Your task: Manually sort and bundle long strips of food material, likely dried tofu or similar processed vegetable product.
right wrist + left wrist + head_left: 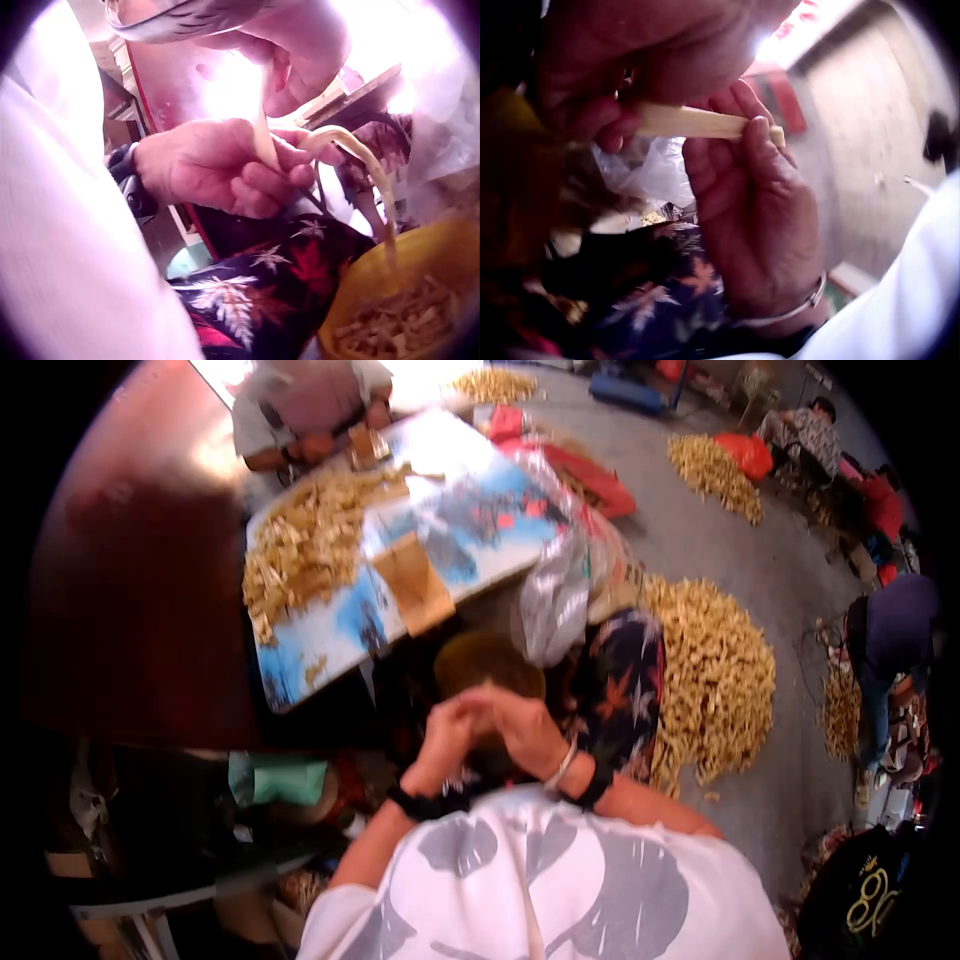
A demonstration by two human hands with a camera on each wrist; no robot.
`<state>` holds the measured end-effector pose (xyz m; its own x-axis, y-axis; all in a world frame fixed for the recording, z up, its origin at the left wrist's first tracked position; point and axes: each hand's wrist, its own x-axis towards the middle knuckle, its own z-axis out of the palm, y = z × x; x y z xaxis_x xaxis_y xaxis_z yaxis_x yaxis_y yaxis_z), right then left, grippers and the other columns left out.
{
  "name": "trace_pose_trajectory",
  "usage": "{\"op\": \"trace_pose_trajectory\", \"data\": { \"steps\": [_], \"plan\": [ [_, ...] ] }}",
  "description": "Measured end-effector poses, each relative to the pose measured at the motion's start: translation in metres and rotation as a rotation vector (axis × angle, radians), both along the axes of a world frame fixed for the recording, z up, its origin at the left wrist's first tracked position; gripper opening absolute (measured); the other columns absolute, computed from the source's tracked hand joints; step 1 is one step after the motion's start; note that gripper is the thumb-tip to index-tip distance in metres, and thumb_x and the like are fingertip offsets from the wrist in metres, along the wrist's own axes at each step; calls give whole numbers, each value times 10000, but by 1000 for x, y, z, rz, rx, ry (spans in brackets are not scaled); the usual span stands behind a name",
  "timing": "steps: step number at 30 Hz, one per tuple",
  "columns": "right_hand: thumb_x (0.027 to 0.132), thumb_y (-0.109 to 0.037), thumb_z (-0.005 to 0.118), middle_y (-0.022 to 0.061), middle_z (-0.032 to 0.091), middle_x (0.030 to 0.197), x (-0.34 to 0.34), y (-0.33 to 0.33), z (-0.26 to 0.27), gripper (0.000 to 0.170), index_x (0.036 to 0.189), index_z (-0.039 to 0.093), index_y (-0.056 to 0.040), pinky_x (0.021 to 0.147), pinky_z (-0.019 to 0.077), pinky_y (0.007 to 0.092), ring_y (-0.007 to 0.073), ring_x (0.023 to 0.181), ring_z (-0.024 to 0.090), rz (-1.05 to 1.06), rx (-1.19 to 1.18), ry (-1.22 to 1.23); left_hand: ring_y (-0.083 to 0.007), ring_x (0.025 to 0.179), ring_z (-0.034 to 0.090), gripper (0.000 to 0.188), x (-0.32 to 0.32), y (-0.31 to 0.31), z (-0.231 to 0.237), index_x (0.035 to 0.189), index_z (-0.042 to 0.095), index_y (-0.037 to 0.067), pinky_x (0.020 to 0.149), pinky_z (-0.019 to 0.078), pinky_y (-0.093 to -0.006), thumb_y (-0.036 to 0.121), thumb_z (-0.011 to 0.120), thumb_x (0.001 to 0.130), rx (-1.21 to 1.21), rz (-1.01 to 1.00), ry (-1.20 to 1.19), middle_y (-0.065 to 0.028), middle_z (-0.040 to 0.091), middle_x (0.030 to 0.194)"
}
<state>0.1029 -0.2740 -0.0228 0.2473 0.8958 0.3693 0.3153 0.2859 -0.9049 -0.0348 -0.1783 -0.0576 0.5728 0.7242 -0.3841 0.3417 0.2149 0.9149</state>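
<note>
The patterned shirt (540,860) sits behind left hand (445,738) and right hand (528,732), both pinching a pale strip (705,124), seemingly for steadiness, off the bench's (445,440) near edge.

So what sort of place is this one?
Most likely a workshop for piecework done by hand: a heap of pale pieces lies on the grey floor, strips cover part of a table, and another person is at its far side.

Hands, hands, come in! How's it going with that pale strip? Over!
Left hand gripping, right hand pinching. Pale strip held between them. Yellow bowl nearby; nothing seen blocking. Over.
</note>
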Motion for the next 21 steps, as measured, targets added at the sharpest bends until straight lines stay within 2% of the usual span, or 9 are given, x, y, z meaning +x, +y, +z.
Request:
{"op": "trace_pose_trajectory", "data": {
  "steps": [1, 2, 4, 6, 7, 10, 12, 17, 21],
  "plan": [
    [907, 25, 498, 176, 682, 1095, 3, 3, 1, 332, 1213, 617, -29, 856, 526, 323, 302, 1012, 680, -65, 58, -131, -170, 715, 678, 182, -4, 1, -7, 966, 711, 37, 616, 510, -301, 16, 543, 898, 544, -151, -9, -149, 713, 851],
    [901, 23, 506, 178, 679, 1101, 3, 4, 0, 336, 1212, 622, -28, 868, 523, 319, 290, 1038, 675, -131, 115, -249, -270, 739, 686, 151, 0, -4, 27, 955, 687, 45, 651, 531, -379, 5, 582, 854, 638, -228, -30, -193, 664, 872],
    [918, 3, 525, 172, 691, 1015, 0, 7, -19, 322, 1217, 625, -60, 816, 542, 320, 246, 931, 695, -125, -47, 2, -311, 730, 652, 166, -4, -3, 36, 959, 655, 59, 627, 534, -395, 0, 614, 810, 1012, -375, 76, -145, 619, 860],
    [937, -34, 557, 116, 690, 863, 2, 6, 5, 316, 1242, 603, -103, 669, 559, 305, 181, 761, 683, -170, -352, 117, -311, 719, 621, 213, 0, -10, 54, 986, 629, 75, 605, 534, -389, 10, 628, 784, 1148, -335, 135, -112, 561, 858],
    [960, -118, 587, 62, 636, 704, -2, 13, 1, 353, 1308, 537, -148, 470, 516, 284, 140, 570, 631, -215, -311, 237, -293, 727, 623, 226, 2, -11, 57, 1006, 625, 70, 598, 536, -364, 11, 629, 787, 1201, -287, 106, -106, 562, 861],
    [936, -154, 654, 28, 634, 671, 0, 21, 1, 337, 1229, 495, -105, 435, 483, 249, 103, 498, 588, -205, -477, 509, -288, 774, 627, 305, 5, -15, 60, 1065, 614, 34, 616, 552, -341, 9, 664, 765, 1280, -164, 41, -114, 550, 891],
    [940, -142, 648, 42, 658, 739, -7, 22, -1, 132, 1024, 604, -50, 487, 505, 237, 97, 616, 629, -165, -354, 495, -298, 776, 624, 310, 6, -16, 61, 1064, 617, 35, 626, 557, -346, 6, 669, 760, 1333, -119, 43, -113, 544, 893],
    [953, -161, 617, 42, 659, 812, -10, 12, 2, 145, 976, 674, -29, 627, 534, 260, 106, 692, 640, -161, -401, 366, -319, 785, 621, 261, -1, -7, 41, 1040, 623, 34, 614, 554, -358, 3, 654, 783, 1252, -161, 135, -154, 566, 922],
    [972, -199, 595, 59, 660, 920, -3, 11, -10, 184, 994, 674, -34, 709, 526, 264, 99, 809, 632, -168, -239, -31, -356, 799, 615, 195, 2, -11, 48, 1001, 629, 9, 664, 539, -390, -20, 629, 809, 1037, -100, 28, -174, 581, 949]
  ]
}}
